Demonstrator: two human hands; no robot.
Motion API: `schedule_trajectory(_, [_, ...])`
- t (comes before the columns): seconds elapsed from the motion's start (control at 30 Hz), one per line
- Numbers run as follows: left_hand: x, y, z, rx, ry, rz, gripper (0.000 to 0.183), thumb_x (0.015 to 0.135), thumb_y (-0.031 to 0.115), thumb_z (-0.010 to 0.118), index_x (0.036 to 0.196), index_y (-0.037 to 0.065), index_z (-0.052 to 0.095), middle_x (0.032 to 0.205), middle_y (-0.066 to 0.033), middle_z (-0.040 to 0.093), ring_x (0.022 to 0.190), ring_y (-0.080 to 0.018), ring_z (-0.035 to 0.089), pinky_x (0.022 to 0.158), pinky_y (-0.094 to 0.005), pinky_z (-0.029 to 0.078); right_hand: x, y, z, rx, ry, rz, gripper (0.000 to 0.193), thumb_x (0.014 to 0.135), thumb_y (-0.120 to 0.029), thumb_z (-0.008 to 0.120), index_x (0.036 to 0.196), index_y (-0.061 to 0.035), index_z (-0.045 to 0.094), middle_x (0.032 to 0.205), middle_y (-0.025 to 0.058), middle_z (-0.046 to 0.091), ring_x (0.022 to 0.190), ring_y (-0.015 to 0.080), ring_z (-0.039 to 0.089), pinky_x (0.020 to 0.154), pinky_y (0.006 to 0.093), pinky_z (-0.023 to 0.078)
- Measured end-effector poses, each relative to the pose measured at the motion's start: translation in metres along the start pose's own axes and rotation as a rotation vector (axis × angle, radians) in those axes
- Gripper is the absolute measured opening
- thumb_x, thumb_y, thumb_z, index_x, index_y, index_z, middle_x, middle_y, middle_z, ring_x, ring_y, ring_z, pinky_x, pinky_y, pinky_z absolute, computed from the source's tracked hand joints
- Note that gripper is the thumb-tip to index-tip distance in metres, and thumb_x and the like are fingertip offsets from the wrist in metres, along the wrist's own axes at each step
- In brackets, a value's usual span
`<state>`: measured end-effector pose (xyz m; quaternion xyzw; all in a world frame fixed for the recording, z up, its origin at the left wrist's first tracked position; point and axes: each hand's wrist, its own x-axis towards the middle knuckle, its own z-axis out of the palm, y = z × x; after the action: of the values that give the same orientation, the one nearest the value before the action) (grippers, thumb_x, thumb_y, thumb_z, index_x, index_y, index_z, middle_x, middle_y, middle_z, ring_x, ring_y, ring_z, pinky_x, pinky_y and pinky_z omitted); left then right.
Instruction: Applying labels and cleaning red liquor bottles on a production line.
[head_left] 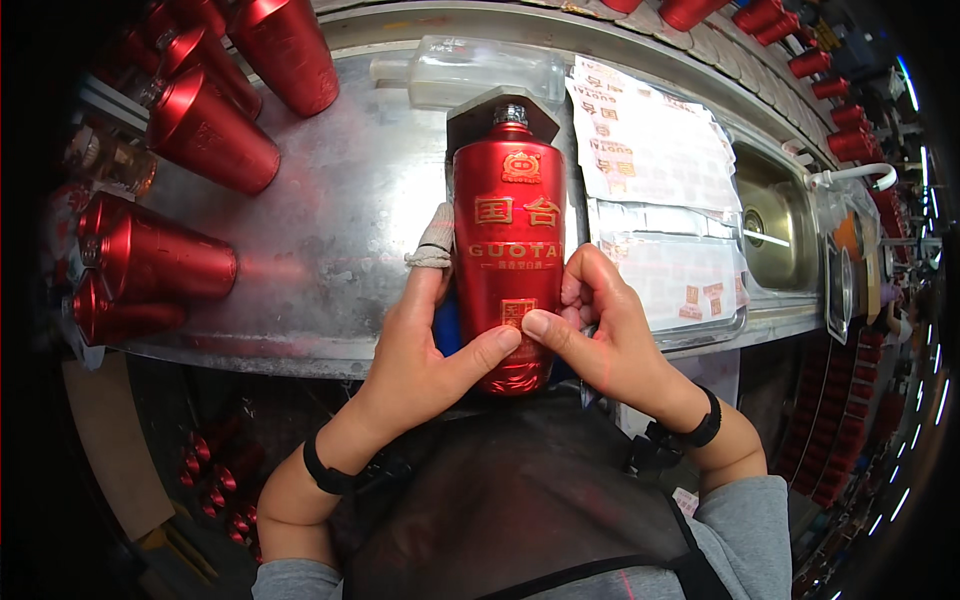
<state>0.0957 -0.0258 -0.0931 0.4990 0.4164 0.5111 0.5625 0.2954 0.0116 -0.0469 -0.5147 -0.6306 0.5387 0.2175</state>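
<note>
A glossy red bottle (508,180) with gold lettering and a dark cap lies in front of me, its base toward my body. My left hand (420,350) is wrapped along its left side, the thumb pressed on the lower front; a whitish cloth cover wraps one of its fingertips. From the right side my right hand (618,335) grips the same bottle. Its thumb rests on a small gold-edged square label (519,310) near the base, beside the left thumb. Behind the bottle's neck shows a dark angular support (480,116). The fingers under the bottle are hidden.
Several more red bottles (215,140) lie and stand on the steel worktop (365,170) at left. A clear glass bottle (487,70) lies beyond the support. Sheets of printed labels (655,155) sit at right, beside a sink (778,220) with a white faucet (860,178).
</note>
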Motion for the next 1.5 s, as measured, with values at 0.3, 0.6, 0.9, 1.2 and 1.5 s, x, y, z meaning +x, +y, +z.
schedule_trajectory(0.3, [0.005, 0.003, 0.003, -0.08, 0.032, -0.099, 0.082, 0.092, 0.013, 0.067, 0.154, -0.005, 0.018, 0.149, -0.0172, 0.04, 0.134, -0.0222, 0.045, 0.113, -0.0366, 0.034, 0.003, 0.002, 0.001, -0.013, 0.046, -0.03, 0.04, 0.089, -0.03, 0.076, 0.083, -0.0066, 0.044, 0.072, -0.0013, 0.045, 0.065, 0.0063, 0.041, 0.057, 0.0242, 0.039])
schedule_trajectory(0.6, [-0.007, -0.006, -0.001, -0.055, 0.018, -0.027, 0.091, 0.089, 0.019, 0.074, 0.154, -0.008, 0.016, 0.153, -0.0227, 0.034, 0.144, -0.0285, 0.033, 0.117, -0.0388, 0.026, -0.004, 0.002, -0.002, 0.047, -0.037, 0.011, 0.044, 0.085, -0.032, 0.079, 0.089, -0.0069, 0.043, 0.075, 0.0005, 0.046, 0.067, 0.0077, 0.042, 0.059, 0.0253, 0.04])
schedule_trajectory(0.9, [-0.01, -0.006, -0.007, -0.002, -0.055, -0.047, 0.097, 0.087, 0.022, 0.076, 0.154, -0.007, 0.013, 0.156, -0.0228, 0.029, 0.146, -0.0298, 0.029, 0.118, -0.0388, 0.023, -0.004, 0.009, -0.004, -0.029, -0.066, -0.041, 0.05, 0.08, -0.03, 0.083, 0.095, -0.0069, 0.041, 0.081, 0.0013, 0.044, 0.068, 0.0096, 0.042, 0.06, 0.0265, 0.041])
schedule_trajectory(1.2, [-0.007, -0.004, -0.009, 0.006, -0.077, -0.038, 0.099, 0.085, 0.023, 0.078, 0.154, -0.007, 0.014, 0.155, -0.0224, 0.031, 0.145, -0.0293, 0.029, 0.118, -0.0387, 0.023, -0.005, 0.006, -0.005, -0.03, -0.073, -0.032, 0.05, 0.081, -0.03, 0.083, 0.096, -0.0061, 0.041, 0.082, 0.0021, 0.045, 0.068, 0.0103, 0.043, 0.061, 0.0268, 0.042])
schedule_trajectory(1.5, [0.001, 0.002, -0.002, -0.031, -0.037, -0.053, 0.095, 0.085, 0.019, 0.077, 0.154, -0.005, 0.017, 0.15, -0.0199, 0.037, 0.14, -0.0266, 0.037, 0.116, -0.0384, 0.027, -0.004, 0.006, -0.007, -0.07, -0.092, -0.037, 0.053, 0.079, -0.034, 0.084, 0.096, -0.0071, 0.041, 0.079, 0.0013, 0.046, 0.068, 0.0095, 0.043, 0.06, 0.0264, 0.042])
